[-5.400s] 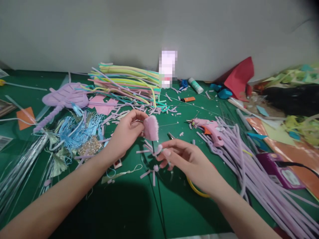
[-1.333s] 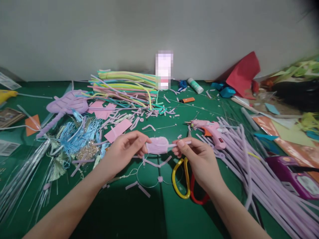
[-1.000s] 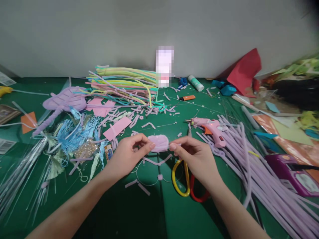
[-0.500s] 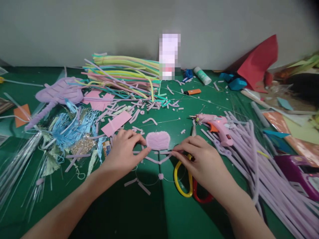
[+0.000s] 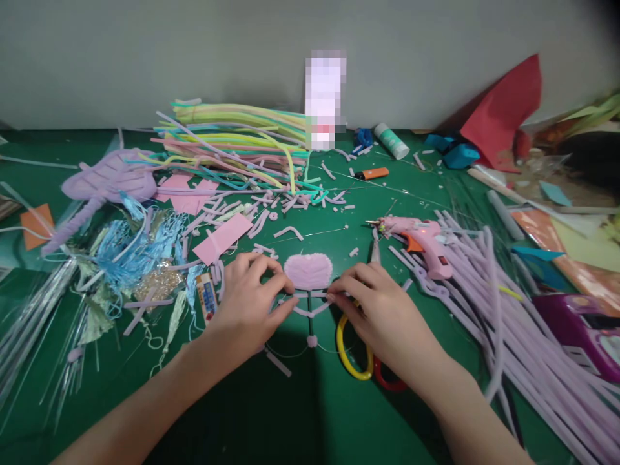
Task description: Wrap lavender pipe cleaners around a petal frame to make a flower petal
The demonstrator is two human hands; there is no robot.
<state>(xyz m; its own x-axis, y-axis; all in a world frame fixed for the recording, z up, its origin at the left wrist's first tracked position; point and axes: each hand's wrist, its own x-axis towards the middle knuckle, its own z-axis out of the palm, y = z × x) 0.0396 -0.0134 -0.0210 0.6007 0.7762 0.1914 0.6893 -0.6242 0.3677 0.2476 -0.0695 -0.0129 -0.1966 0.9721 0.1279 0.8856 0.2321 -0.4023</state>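
Observation:
Both hands are at a short, straight lilac pipe cleaner piece (image 5: 317,295) lying just below a fuzzy lilac pipe cleaner panel (image 5: 308,271). My left hand (image 5: 256,294) has its thumb and fingers closed at the left end. At the right end, my right hand (image 5: 371,300) pinches the piece between thumb and fingertips. Just below, a curved lilac pipe cleaner strip (image 5: 312,314) spans between the hands. A small lilac pompom (image 5: 312,341) sits on a thin curved wire nearer me. Scissors (image 5: 340,342) with yellow and red handles lie partly under my right hand.
A pink glue gun (image 5: 426,242) and many long lilac pipe cleaners (image 5: 484,310) lie right. Coloured pipe cleaners (image 5: 232,139) are heaped behind. Blue tassels (image 5: 140,248) and a lilac leaf-shaped piece (image 5: 109,181) are left. An orange lighter (image 5: 375,174) lies toward the back.
My left hand has moved right to the straight piece's end. That piece now lies more centred under the fuzzy panel, and my right hand still pinches it. The view has shifted slightly.

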